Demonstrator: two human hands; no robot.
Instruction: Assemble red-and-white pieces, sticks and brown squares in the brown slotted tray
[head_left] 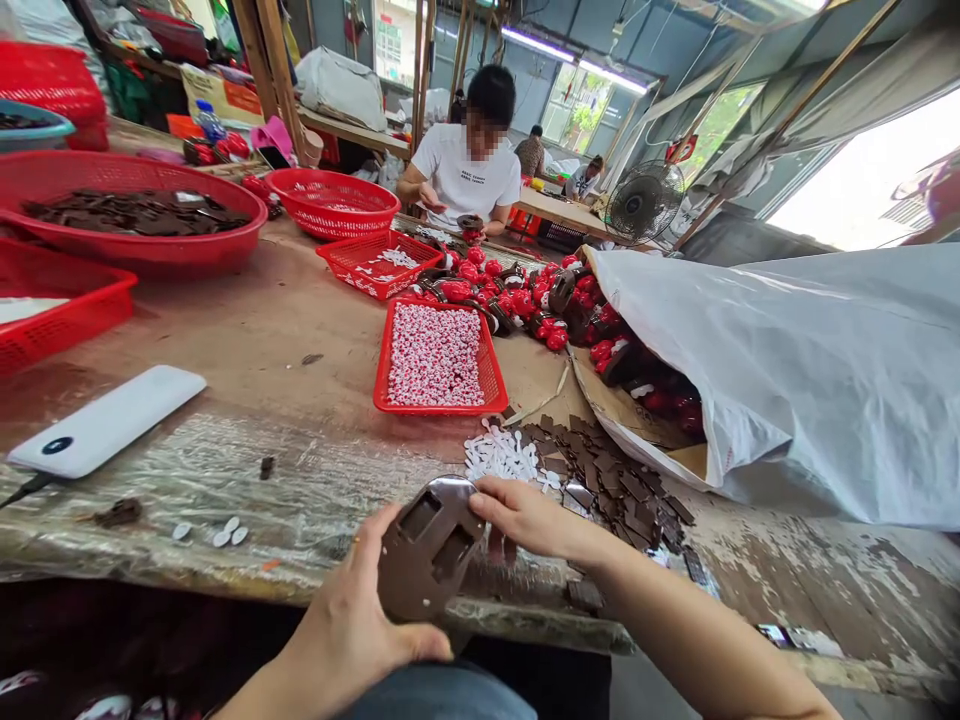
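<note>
My left hand (pixel 352 615) grips a brown plastic shell (pixel 427 548) with rectangular recesses, holding it at the table's front edge. My right hand (pixel 525 515) rests its fingertips on the top rim of the same shell, fingers curled on it. Just beyond lie a heap of small white plastic pieces (pixel 501 458) and a pile of flat brown plastic pieces (pixel 607 475). A red tray (pixel 382 370) full of small red-and-white parts stands behind them.
A white sack (pixel 787 370) on cardboard spills red and brown toy parts (pixel 540 300) at the right. Red baskets (pixel 142 250) sit at the left, a white power bank (pixel 105 420) near the front left. A person in a white shirt (pixel 465 170) works across the table.
</note>
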